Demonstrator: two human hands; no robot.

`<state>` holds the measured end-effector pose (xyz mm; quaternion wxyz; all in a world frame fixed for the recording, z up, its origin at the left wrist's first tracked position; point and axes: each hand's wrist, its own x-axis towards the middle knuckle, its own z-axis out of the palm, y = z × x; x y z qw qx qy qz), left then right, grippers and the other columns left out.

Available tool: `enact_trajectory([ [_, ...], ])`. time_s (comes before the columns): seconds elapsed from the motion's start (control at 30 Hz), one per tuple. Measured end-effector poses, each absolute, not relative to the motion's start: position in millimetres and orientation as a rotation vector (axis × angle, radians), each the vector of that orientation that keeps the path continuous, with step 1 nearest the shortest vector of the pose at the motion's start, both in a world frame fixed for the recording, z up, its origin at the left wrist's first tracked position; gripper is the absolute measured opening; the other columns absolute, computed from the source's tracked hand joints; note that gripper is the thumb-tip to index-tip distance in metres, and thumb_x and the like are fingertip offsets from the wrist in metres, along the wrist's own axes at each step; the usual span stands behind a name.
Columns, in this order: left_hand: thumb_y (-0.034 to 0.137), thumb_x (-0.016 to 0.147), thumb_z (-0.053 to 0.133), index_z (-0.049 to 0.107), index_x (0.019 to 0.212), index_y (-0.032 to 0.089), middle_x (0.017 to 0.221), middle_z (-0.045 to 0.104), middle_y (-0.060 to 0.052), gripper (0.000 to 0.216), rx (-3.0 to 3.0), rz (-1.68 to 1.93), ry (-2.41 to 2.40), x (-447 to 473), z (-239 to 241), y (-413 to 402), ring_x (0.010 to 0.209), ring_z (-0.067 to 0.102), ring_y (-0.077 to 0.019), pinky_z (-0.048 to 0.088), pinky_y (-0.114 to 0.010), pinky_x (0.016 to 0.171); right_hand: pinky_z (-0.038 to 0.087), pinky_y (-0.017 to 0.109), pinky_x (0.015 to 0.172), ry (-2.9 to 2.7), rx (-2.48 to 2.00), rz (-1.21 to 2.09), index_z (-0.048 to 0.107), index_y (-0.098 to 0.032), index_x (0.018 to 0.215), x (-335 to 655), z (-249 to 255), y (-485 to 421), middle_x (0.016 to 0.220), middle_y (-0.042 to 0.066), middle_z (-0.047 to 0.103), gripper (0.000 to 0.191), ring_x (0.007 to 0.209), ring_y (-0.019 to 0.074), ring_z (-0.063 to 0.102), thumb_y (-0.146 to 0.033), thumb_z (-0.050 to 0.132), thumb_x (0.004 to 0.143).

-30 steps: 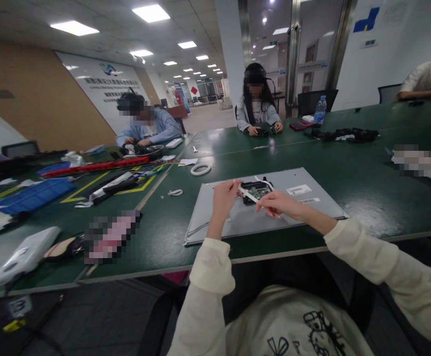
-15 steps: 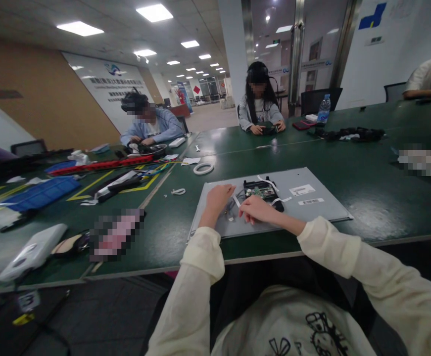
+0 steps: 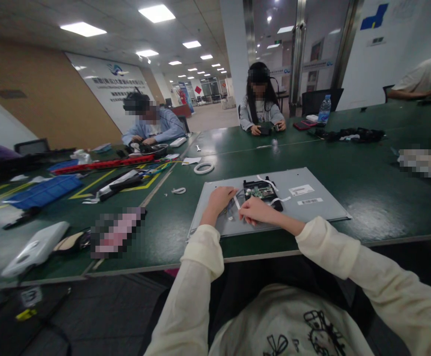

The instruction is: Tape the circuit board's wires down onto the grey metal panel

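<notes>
A flat grey panel (image 3: pixel 330 207), like the back of a display, lies before me near the table's edge. On it sits a black frame (image 3: pixel 279 204) with a green circuit board (image 3: pixel 259 193). White tape strips (image 3: pixel 285 199) cross the frame's right side. My left hand (image 3: pixel 219 201) is over the panel's left part, fingers closed beside thin grey cables (image 3: pixel 231 211); what it pinches is hidden. My right hand (image 3: pixel 258 210) is closed by the frame's lower left corner, fingertips on the lower end of a white tape strip (image 3: pixel 237 201) that runs up toward my left fingers.
A roll of white tape (image 3: pixel 204 168) and a small white loop (image 3: pixel 178 191) lie beyond the panel. Leftward are a blue bin (image 3: pixel 44 192), a white device (image 3: pixel 35 249) and a pink item (image 3: pixel 119 232). Two people sit across the table; another is at far right.
Both hands stay almost in place, with only slight finger movement over the tape strip and cables. The view has shifted a little.
</notes>
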<state>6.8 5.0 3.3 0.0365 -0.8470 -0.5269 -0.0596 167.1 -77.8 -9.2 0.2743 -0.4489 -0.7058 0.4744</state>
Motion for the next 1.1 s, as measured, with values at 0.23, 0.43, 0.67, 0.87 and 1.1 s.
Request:
enact_trajectory([
  [0.23,0.047,0.095,0.035,0.070,0.088,0.020,0.094,0.072,-0.012,0.045,-2.597,-0.172,-1.604,6.8,0.0,5.7,0.088,0.064,-0.0210,0.040,-0.026,0.075,0.035,0.017,0.040,-1.950,-1.257,1.243,0.062,-0.012,0.059,167.8,-4.5,-79.9,0.047,-0.001,0.056,0.025,0.034,0.0055,0.045,-0.022,0.051,0.079],
  [0.43,0.046,0.095,0.036,0.071,0.087,0.020,0.093,0.072,-0.011,0.045,-2.618,-0.222,-1.555,4.0,-2.6,7.7,0.086,0.064,-0.0206,0.039,-0.026,0.073,0.031,0.017,0.037,-1.926,-1.241,1.329,0.062,-0.012,0.058,169.0,-6.8,-78.7,0.046,-0.001,0.055,0.030,0.033,0.0055,0.045,-0.028,0.052,0.082],
  [0.67,0.049,0.095,0.036,0.069,0.086,0.019,0.089,0.071,-0.011,0.046,-2.600,-0.238,-1.591,4.7,-2.3,6.6,0.082,0.064,-0.0200,0.038,-0.026,0.069,0.042,0.020,0.054,-2.085,-1.205,0.901,0.060,-0.013,0.067,167.6,-0.8,-90.7,0.061,0.003,0.062,0.031,0.048,0.0088,0.055,-0.027,0.045,0.090],
  [0.87,0.056,0.092,0.038,0.068,0.089,0.018,0.087,0.070,-0.010,0.048,-2.543,-0.221,-1.635,5.0,-6.4,7.5,0.080,0.063,-0.0199,0.037,-0.026,0.066,0.042,0.031,0.090,-2.249,-1.085,0.187,0.065,-0.013,0.096,164.4,-5.9,-91.7,0.100,0.011,0.066,0.019,0.100,0.0194,0.058,-0.020,0.048,0.091],
  [1.1,0.055,0.092,0.040,0.066,0.092,0.019,0.089,0.070,-0.009,0.045,-2.540,-0.126,-1.618,6.7,-3.8,5.8,0.085,0.064,-0.0205,0.039,-0.026,0.069,0.033,0.040,0.106,-2.426,-1.029,0.000,0.060,-0.010,0.112,161.9,-19.0,-92.5,0.112,0.015,0.064,0.029,0.111,0.0239,0.056,-0.026,0.051,0.090],
])
